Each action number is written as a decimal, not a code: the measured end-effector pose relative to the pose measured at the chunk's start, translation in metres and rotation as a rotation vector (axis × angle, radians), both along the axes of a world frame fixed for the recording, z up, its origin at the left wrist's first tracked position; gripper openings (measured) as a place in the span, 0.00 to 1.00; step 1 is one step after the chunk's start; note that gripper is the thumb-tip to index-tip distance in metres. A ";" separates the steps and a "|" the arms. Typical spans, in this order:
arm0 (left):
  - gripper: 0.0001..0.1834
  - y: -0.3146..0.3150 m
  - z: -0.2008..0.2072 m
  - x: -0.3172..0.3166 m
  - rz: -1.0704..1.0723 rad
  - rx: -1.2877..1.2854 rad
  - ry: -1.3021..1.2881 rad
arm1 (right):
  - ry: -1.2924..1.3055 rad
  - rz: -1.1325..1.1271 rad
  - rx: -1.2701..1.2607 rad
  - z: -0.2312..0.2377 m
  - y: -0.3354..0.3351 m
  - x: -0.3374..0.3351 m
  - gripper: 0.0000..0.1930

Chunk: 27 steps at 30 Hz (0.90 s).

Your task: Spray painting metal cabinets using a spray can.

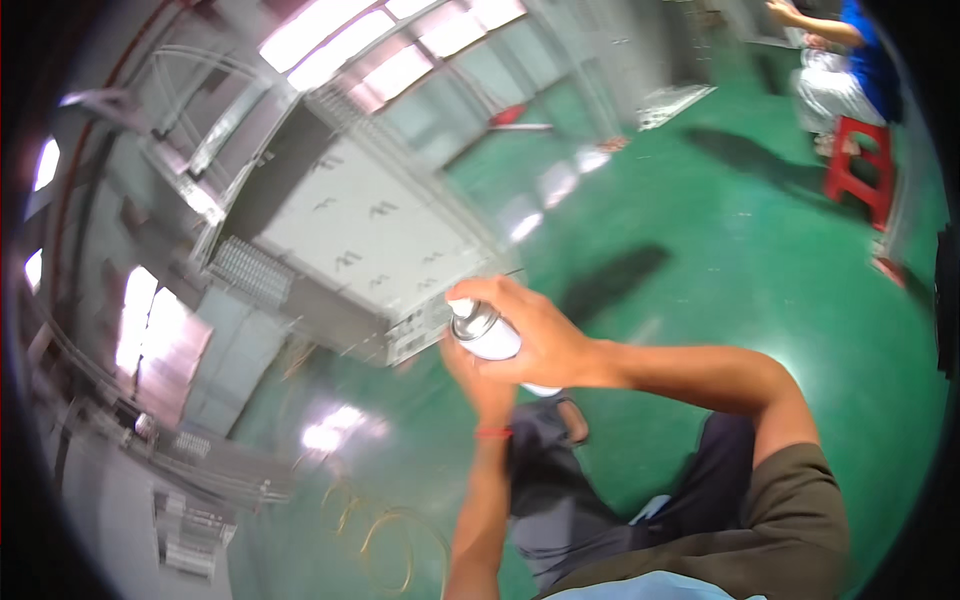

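Note:
A white spray can (pixel 491 337) with a silver top and a white nozzle is held tilted in front of me. My right hand (pixel 545 345) is wrapped round the can, its index finger reaching over to the nozzle. Against the can's left side is my left hand (pixel 480 385), closed about its lower part, with a red band at the wrist. The can and my right hand hide most of the left fingers. Just beyond both hands stands a large grey metal cabinet (pixel 370 235) with a pale panel, slightly blurred.
Yellow hose or cable (pixel 385 535) lies coiled on the green floor (pixel 690 290) at the lower left. Metal frames (pixel 205 160) stand at the far left. At the upper right, a person in blue (pixel 845 70) is beside a red stool (pixel 862 170).

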State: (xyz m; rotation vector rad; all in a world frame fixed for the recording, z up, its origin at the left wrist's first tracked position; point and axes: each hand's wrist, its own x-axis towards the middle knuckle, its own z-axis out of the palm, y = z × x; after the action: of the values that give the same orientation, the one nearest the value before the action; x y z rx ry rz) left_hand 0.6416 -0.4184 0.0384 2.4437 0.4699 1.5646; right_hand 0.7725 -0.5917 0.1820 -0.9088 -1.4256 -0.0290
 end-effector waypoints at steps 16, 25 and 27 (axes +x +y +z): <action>0.31 0.105 -0.089 0.108 -0.131 -0.294 1.580 | 0.173 -0.573 -0.752 -0.222 -0.095 0.281 0.42; 0.24 0.054 -0.099 0.152 -0.184 -0.938 1.660 | 0.031 -0.456 -1.647 -0.263 -0.148 0.337 0.48; 0.22 0.041 -0.106 0.167 -0.298 -0.888 1.734 | 0.086 -0.376 -1.690 -0.272 -0.162 0.357 0.49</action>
State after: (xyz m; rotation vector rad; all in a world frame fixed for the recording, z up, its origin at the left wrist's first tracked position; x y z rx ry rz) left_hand 0.8086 -0.3773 -0.0677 2.1784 0.6759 -1.0174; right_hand 1.1292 -0.7539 -0.0904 -2.4617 -0.9364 1.0499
